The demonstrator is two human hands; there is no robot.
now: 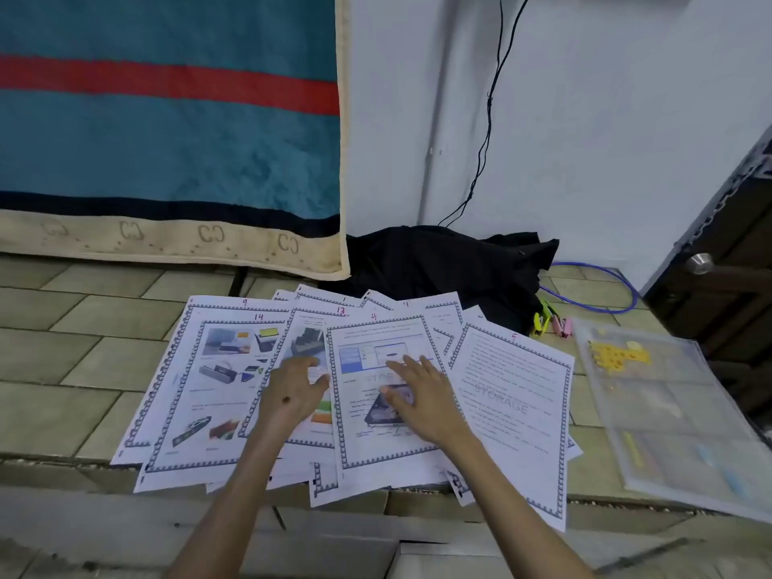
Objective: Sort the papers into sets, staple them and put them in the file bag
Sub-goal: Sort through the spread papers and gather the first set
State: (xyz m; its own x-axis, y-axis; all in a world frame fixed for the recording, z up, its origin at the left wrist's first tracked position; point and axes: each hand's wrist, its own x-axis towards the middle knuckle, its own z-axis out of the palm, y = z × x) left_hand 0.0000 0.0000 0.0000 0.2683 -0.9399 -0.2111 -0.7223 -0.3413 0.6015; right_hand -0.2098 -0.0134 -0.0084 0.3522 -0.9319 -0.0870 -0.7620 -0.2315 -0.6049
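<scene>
Several printed papers with patterned borders and red handwritten numbers lie fanned out on the tiled floor. The sheet marked 14 (200, 386) is at the left, sheet 4 (376, 449) in the middle, and sheet 5 (514, 411) at the right. My left hand (292, 390) rests with spread fingers on the sheet marked 13. My right hand (422, 394) lies flat with fingers apart on sheet 4. A clear plastic file bag (676, 415) lies at the right. A yellow-green stapler (542, 319) sits behind the papers beside a pink one (562, 326).
A teal, red and beige blanket (167, 131) hangs at the back left. A black cloth bundle (451, 265) lies against the white wall with a black cable above it and a blue cable (601, 286) beside it. A dark door (727, 261) stands at the right.
</scene>
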